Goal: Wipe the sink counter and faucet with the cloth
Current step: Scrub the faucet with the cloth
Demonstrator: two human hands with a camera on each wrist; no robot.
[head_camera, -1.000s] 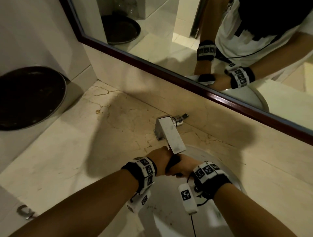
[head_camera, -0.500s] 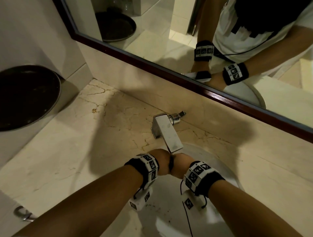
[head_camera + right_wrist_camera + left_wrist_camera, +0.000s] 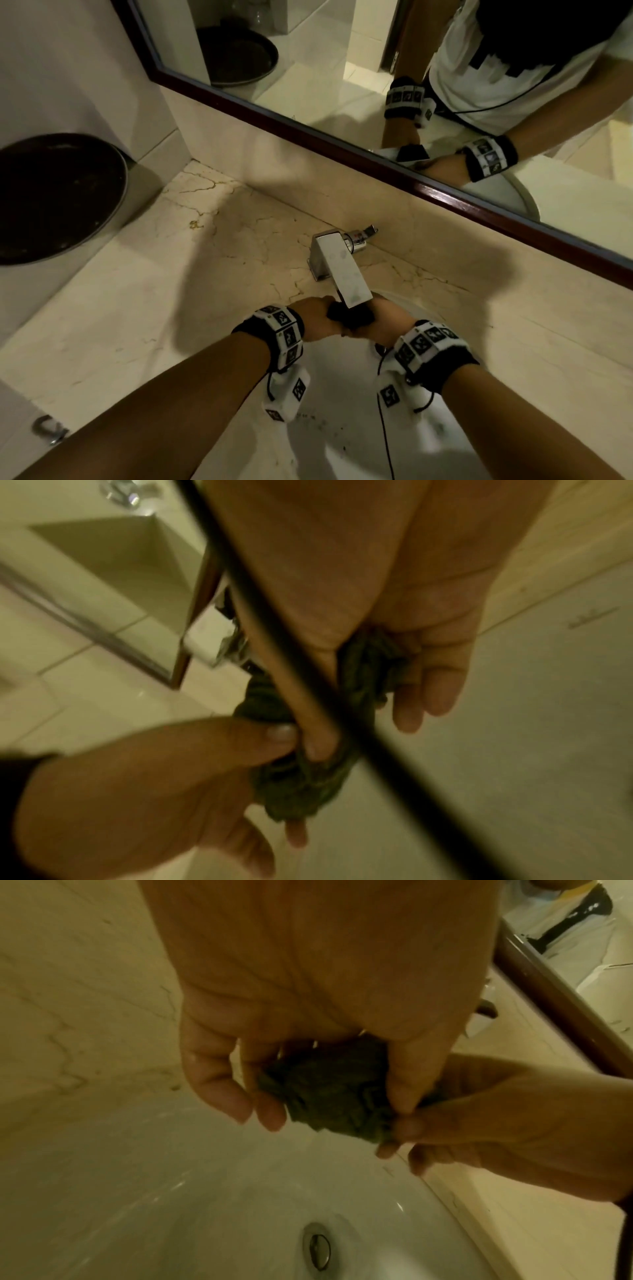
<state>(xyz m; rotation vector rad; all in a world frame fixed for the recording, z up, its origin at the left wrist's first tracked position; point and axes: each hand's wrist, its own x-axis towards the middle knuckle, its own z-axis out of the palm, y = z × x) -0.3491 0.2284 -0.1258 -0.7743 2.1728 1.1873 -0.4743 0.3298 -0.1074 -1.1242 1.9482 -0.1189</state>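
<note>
A dark, bunched-up cloth (image 3: 349, 317) is held between both hands just under the tip of the square chrome faucet (image 3: 342, 270), over the white sink basin (image 3: 342, 445). My left hand (image 3: 317, 317) grips one end of the cloth (image 3: 329, 1093) with thumb and fingers curled round it. My right hand (image 3: 383, 325) grips the other end of the cloth (image 3: 301, 785), its thumb pressed along it. The left hand (image 3: 192, 764) and right hand (image 3: 479, 1123) touch each other at the cloth. The beige marble counter (image 3: 171, 308) spreads to the left.
A dark round basin (image 3: 58, 195) stands at the far left on the counter. A wood-framed mirror (image 3: 342, 137) runs along the back wall. The sink drain (image 3: 316, 1249) lies below the hands. A metal hook (image 3: 48, 428) shows at the lower left. A black cable (image 3: 308, 669) crosses the right wrist view.
Both hands stay together under the faucet tip with the cloth; they drew slightly closer half a second ago and the cloth shows more between them now.
</note>
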